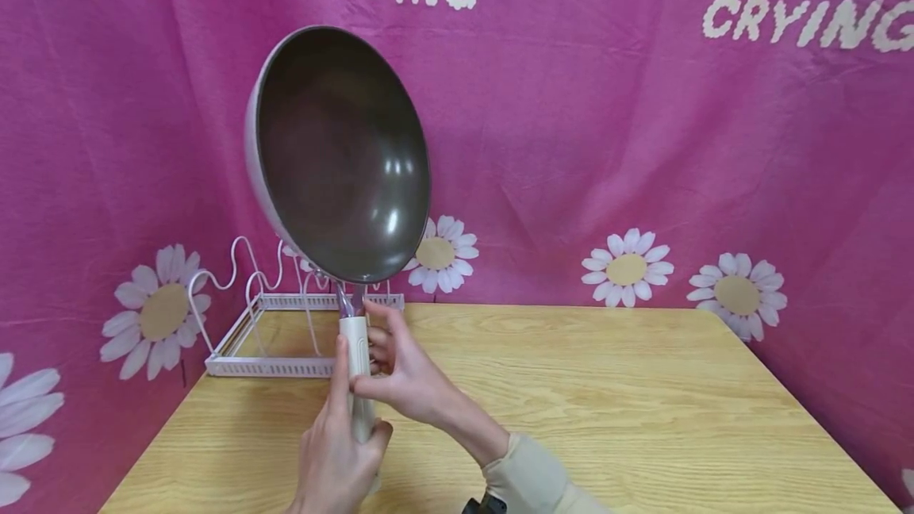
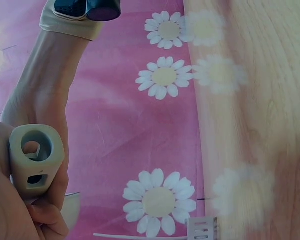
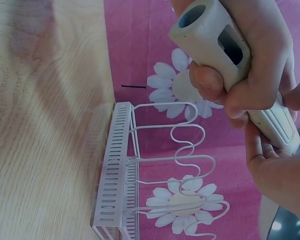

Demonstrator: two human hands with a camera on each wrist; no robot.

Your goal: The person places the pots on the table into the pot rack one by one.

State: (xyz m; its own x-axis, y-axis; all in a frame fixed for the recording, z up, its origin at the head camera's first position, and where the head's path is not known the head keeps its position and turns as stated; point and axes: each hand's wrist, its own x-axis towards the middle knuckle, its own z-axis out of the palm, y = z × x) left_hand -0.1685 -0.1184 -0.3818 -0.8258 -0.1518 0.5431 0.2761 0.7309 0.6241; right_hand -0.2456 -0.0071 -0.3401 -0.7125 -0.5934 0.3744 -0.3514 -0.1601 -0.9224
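Observation:
A deep frying pan [image 1: 343,157] with a dark inside is held up on edge, its open side toward the head camera and its pale handle [image 1: 355,347] pointing down. My left hand [image 1: 336,450] grips the lower part of that handle. Higher up, close below the pan's rim, my right hand [image 1: 410,379] holds the handle between thumb and fingers. The hollow handle end [image 2: 37,160] sticks out past my left hand [image 2: 5,185] in the left wrist view. In the right wrist view, both the left hand [image 3: 262,55] and the right hand [image 3: 285,175] are around the handle.
A white wire rack [image 1: 271,367] with wavy dividers stands at the table's back left, partly behind the pan and hands. The wooden table [image 1: 607,395] extends to the right. A pink cloth [image 1: 557,141] with daisies hangs behind and at both sides.

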